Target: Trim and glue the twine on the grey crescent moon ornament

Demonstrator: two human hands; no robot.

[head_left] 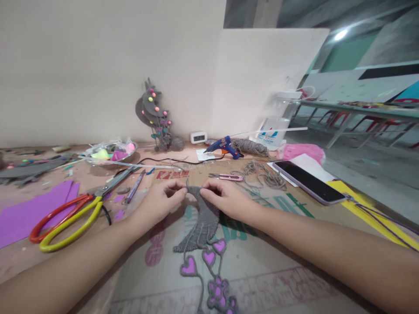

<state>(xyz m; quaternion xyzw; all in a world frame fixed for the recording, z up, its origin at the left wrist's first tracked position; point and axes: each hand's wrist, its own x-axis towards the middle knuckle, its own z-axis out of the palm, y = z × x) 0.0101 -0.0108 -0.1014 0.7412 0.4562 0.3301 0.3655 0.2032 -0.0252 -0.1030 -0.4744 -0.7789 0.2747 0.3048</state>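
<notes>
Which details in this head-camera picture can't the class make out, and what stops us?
Head view: most fingers of the right hand, hidden by its thumb and back.
Head view: cardboard directly beneath the grey crescent, covered by it.
Head view: the lower purple flower, cut off by the bottom edge.
Head view: digits on the small white display, too small to read surely.

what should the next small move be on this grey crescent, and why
Probably press the thin grey strand down along the upper end of the crescent with the left hand: it seems to stick up there, right within that hand's reach, while the right hand pinches the crescent near the same end and could steady it.
</notes>
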